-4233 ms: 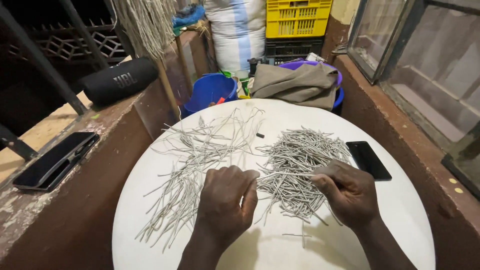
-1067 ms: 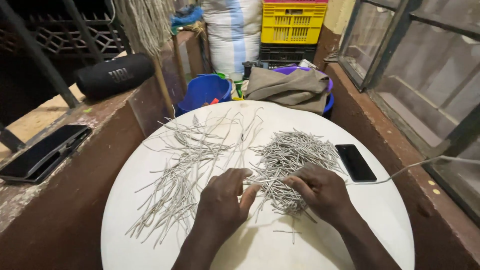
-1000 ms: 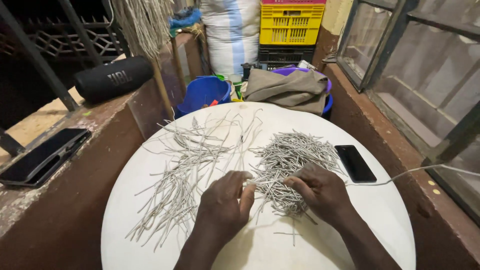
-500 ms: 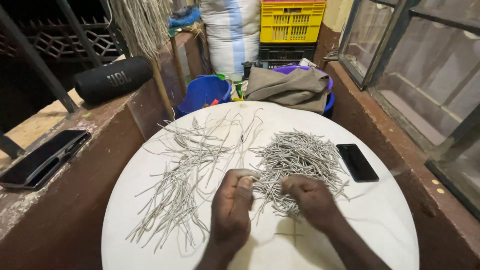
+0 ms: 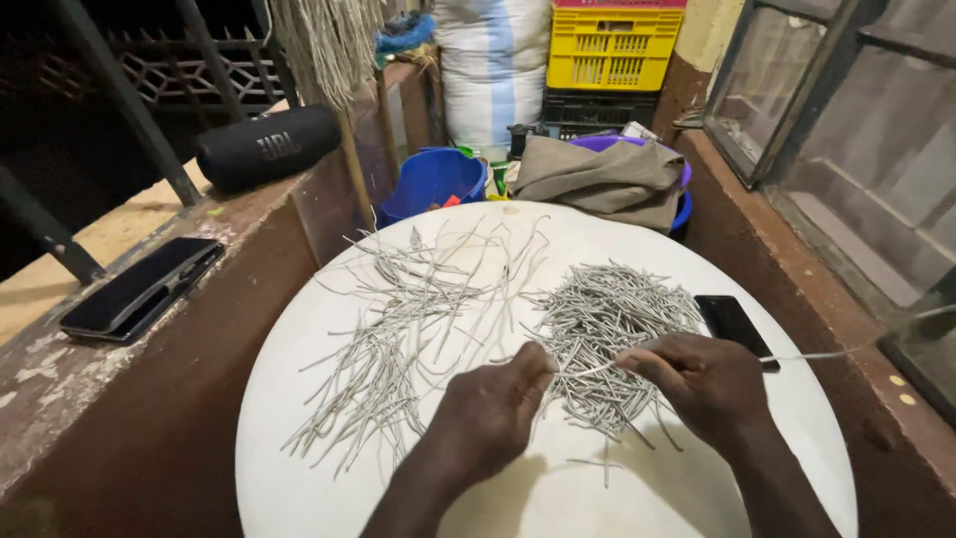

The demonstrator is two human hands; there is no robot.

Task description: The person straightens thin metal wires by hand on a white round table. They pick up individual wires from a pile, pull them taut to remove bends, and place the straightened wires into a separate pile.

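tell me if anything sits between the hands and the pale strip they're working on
Nothing visible does. The left hand and right hand both pinch the one pale strip directly, just above the dense pile of strips on the white round table.

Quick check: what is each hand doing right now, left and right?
Left hand: closed, pinching one end of a grey strand.
Right hand: closed, pinching the strand's other end, over the dense pile.

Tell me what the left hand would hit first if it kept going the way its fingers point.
Probably the dense pile of short grey fibre strips: the left hand points up-right, fingertips already at its edge, though depth is unclear.
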